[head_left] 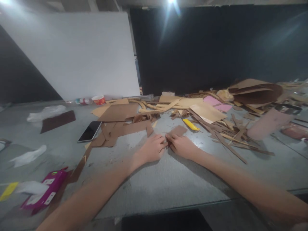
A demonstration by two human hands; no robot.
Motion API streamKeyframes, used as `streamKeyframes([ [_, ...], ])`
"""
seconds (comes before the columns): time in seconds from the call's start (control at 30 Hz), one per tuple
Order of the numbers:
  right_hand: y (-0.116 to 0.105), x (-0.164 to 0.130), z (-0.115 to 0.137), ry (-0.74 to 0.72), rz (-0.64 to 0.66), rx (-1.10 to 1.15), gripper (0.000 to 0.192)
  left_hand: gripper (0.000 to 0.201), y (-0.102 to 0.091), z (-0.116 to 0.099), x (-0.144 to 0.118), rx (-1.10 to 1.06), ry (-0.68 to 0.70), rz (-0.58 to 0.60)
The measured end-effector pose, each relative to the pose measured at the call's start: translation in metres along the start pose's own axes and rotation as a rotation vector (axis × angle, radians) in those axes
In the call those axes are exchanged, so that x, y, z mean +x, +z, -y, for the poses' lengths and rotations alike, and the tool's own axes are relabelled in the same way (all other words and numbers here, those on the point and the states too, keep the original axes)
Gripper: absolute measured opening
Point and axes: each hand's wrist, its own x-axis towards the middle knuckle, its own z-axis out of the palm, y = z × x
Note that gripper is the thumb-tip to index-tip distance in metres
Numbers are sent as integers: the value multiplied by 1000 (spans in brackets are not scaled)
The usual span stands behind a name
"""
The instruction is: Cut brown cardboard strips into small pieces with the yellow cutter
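My left hand [152,148] and my right hand [181,145] rest close together on the grey table [168,183], fingertips meeting at a small brown cardboard piece [177,130]. Both hands pinch the near edge of that piece, which lies flat on the table. A yellow utility knife [191,124] lies just beyond my right hand, apart from it.
Brown cardboard sheets [119,113] and many strips [228,138] litter the far half of the table. A black phone [89,131] lies left of them. A magenta box [44,192] sits at the near left, a pink sheet [216,103] and a red cup [98,99] farther back.
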Motion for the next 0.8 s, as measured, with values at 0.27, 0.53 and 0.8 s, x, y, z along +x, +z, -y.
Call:
streamKeyframes([
  [0.27, 9, -3, -11, 6, -16, 63, 57, 30, 4, 13, -1, -121, 9, -20],
  [0.53, 0, -1, -48, 167, -228, 48, 55, 23, -3, 6, 4, -204, -107, -31],
  [0.8, 10, -3, -111, 495, -204, -149, 57, 29, 5, 16, -1, -254, -114, -51],
])
